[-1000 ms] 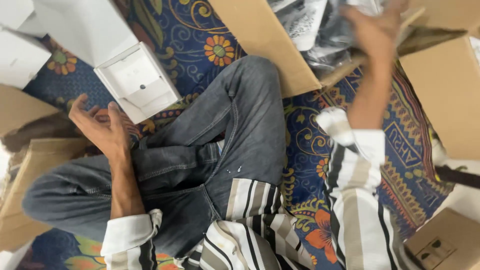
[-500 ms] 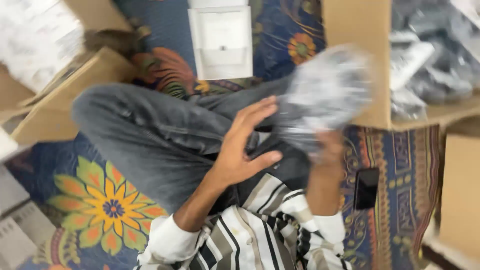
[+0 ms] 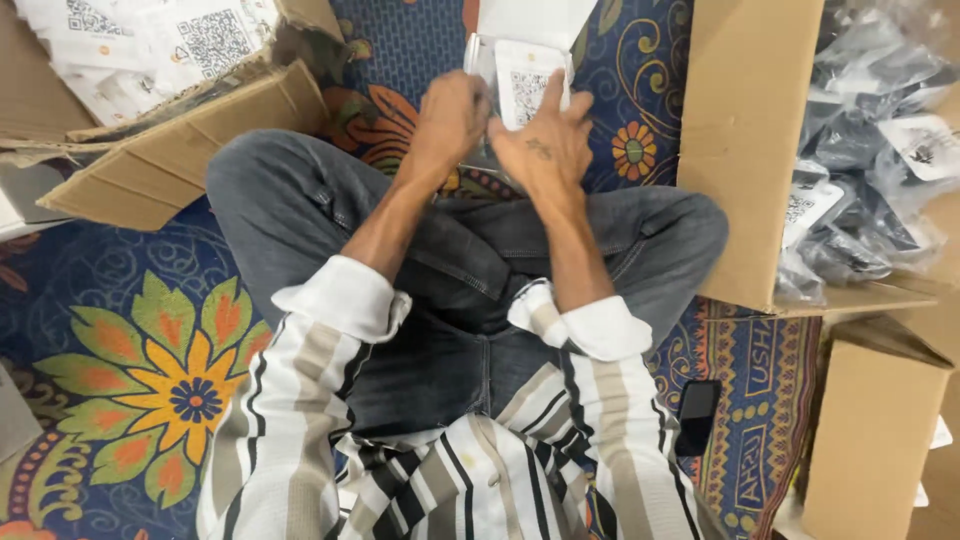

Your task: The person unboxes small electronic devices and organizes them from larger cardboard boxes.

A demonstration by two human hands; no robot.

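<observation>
I sit cross-legged on a patterned carpet in grey jeans and a striped shirt. Both hands are out in front of my knees on a clear plastic packet [image 3: 520,85] with a white label. My left hand [image 3: 452,118] grips the packet's left edge. My right hand [image 3: 545,145] presses on it from the right, fingers spread over the label. The packet lies against a white box [image 3: 535,18] at the top edge of the view.
A large cardboard box [image 3: 745,150] on my right holds several plastic-wrapped dark items [image 3: 865,150]. Another open cardboard box [image 3: 180,140] on my left holds white printed sheets [image 3: 150,45]. A smaller carton [image 3: 870,430] and a black phone [image 3: 697,415] lie at lower right.
My right hand brought a packet from the right-hand box to the spot in front of my knees. My left hand came forward and took hold of it. The camera swung to face forward.
</observation>
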